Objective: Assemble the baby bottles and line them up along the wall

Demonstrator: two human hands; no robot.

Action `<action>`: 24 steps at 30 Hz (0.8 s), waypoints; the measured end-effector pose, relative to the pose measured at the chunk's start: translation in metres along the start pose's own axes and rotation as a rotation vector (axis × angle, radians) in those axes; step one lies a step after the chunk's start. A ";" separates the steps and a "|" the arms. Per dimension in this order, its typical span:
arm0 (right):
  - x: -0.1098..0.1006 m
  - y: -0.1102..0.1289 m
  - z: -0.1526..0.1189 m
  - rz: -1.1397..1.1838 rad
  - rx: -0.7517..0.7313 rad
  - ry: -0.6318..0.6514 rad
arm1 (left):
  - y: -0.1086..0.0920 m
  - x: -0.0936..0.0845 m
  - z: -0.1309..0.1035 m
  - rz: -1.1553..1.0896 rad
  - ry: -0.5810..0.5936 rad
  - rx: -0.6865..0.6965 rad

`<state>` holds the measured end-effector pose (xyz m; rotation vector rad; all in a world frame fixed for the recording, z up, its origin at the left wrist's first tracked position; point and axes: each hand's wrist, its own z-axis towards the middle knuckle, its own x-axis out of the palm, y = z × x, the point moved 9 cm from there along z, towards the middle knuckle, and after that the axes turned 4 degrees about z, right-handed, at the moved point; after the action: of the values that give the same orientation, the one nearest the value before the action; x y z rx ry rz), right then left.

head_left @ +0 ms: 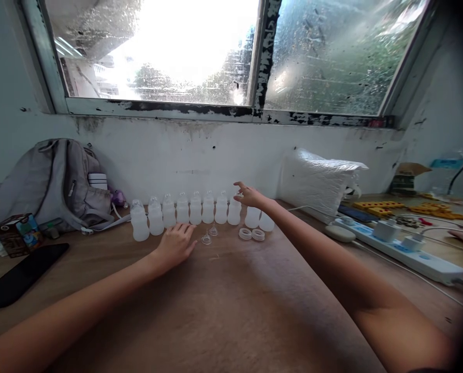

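A row of frosted white baby bottles (194,211) stands along the wall side of the table, several with clear teats on top. My right hand (250,196) is just above a bottle (234,213) toward the row's right end, its fingers apart; whether they touch the top is hidden. Two bottles (252,217) without visible teats stand further right, partly behind my right forearm. In front of them lie two white collar rings (245,234). My left hand (177,241) rests flat on the table, fingers spread, before the left part of the row. Beside it lie two loose clear teats (206,239).
On the left are a grey backpack (60,181), a small carton (17,235) and a black phone-like slab (24,274). To the right stand a silvery padded bag (313,181) and a white power strip (406,254) with cables. Yellow plastic parts (377,207) lie beyond it.
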<state>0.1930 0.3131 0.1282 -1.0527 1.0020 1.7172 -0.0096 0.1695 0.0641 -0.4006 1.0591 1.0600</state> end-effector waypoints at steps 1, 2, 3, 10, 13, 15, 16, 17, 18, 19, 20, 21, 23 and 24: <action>-0.001 0.000 -0.001 -0.010 -0.006 -0.010 | -0.008 0.003 0.003 -0.016 0.006 0.018; -0.003 0.001 -0.003 -0.022 -0.014 -0.025 | -0.016 0.005 0.005 -0.031 0.017 0.037; -0.005 0.003 -0.006 -0.034 -0.025 -0.049 | -0.024 0.008 0.007 -0.046 0.033 0.055; 0.003 0.030 -0.072 -0.126 -0.186 -0.198 | -0.045 0.030 0.005 -0.117 0.121 0.030; 0.031 0.030 -0.110 -0.255 -0.206 -0.218 | -0.039 0.045 0.001 -0.206 0.181 -0.020; 0.048 0.020 -0.126 -0.248 -0.148 -0.214 | -0.036 0.053 -0.001 -0.246 0.218 -0.042; 0.054 0.014 -0.130 -0.223 -0.118 -0.207 | -0.035 0.055 -0.001 -0.254 0.225 -0.046; 0.059 0.010 -0.133 -0.204 -0.103 -0.198 | -0.034 0.056 -0.001 -0.256 0.224 -0.045; 0.062 0.008 -0.135 -0.189 -0.094 -0.190 | -0.034 0.056 -0.001 -0.255 0.218 -0.040; 0.063 0.009 -0.137 -0.175 -0.101 -0.181 | -0.035 0.056 -0.001 -0.254 0.208 -0.036; 0.063 0.013 -0.139 -0.150 -0.128 -0.172 | -0.035 0.055 -0.001 -0.254 0.195 -0.033; 0.062 0.020 -0.141 -0.106 -0.168 -0.166 | -0.035 0.053 -0.001 -0.257 0.179 -0.029; 0.058 0.040 -0.149 0.035 -0.281 -0.158 | -0.037 0.047 -0.001 -0.270 0.134 -0.017; 0.055 0.051 -0.154 0.122 -0.339 -0.163 | -0.039 0.043 -0.001 -0.282 0.108 -0.004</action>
<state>0.1671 0.1702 0.0378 -1.0567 0.6994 2.0881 0.0267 0.1725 0.0192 -0.5981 1.0604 0.7963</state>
